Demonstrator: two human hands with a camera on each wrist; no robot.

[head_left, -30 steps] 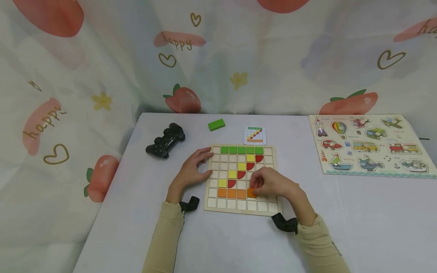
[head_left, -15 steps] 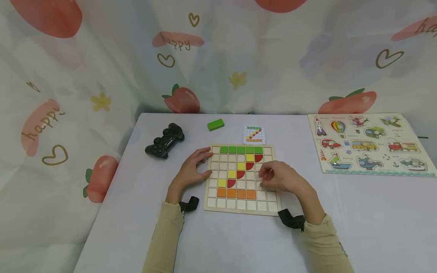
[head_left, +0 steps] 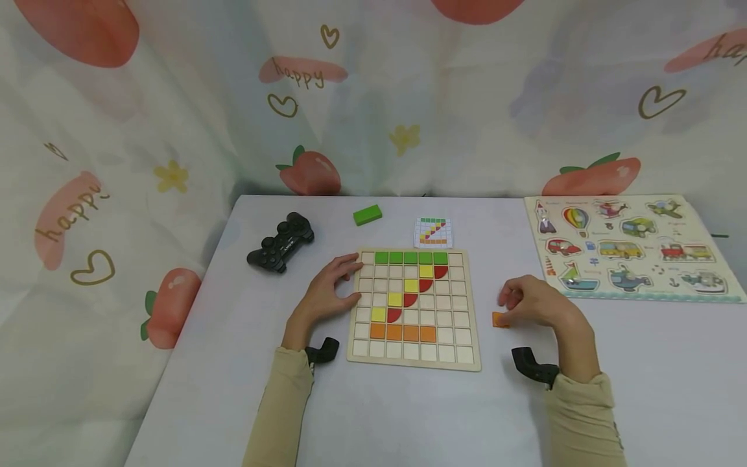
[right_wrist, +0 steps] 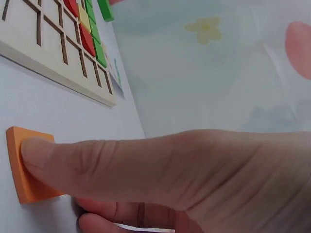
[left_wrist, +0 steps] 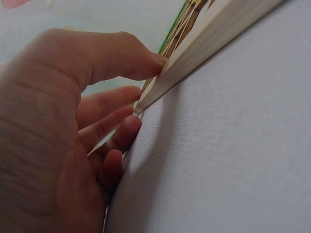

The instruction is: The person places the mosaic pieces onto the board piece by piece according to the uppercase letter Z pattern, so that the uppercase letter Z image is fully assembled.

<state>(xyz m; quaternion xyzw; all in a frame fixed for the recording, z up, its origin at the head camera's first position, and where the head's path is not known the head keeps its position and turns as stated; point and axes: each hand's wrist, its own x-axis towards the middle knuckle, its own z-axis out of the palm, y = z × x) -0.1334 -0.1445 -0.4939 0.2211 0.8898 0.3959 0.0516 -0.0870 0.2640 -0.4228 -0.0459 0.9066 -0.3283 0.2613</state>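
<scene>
My left hand (head_left: 327,288) rests at the left edge of a wooden grid board (head_left: 411,355), thumb and fingertips on its rim; the left wrist view shows the thumb (left_wrist: 141,63) against the wooden side. Green, yellow, red quarter-round and orange tiles fill some cells, with a row of orange tiles (head_left: 403,333) near the bottom. To the right of the board, my right hand (head_left: 539,305) is over a loose orange square tile (head_left: 498,320) on the table. In the right wrist view its thumb (right_wrist: 82,160) lies across the tile's face, the other fingers loosely bent behind.
A small pattern card (head_left: 433,233) stands just behind the board, with a green block (head_left: 367,215) to its left. A black game controller (head_left: 281,242) lies at the back left, and a vehicle picture puzzle (head_left: 630,250) at the back right. Printed cloth hangs behind the table.
My right hand has let go of the fourth orange tile in the row and moved right, off the board, onto the loose orange tile. The left hand has stayed at the board's edge.
</scene>
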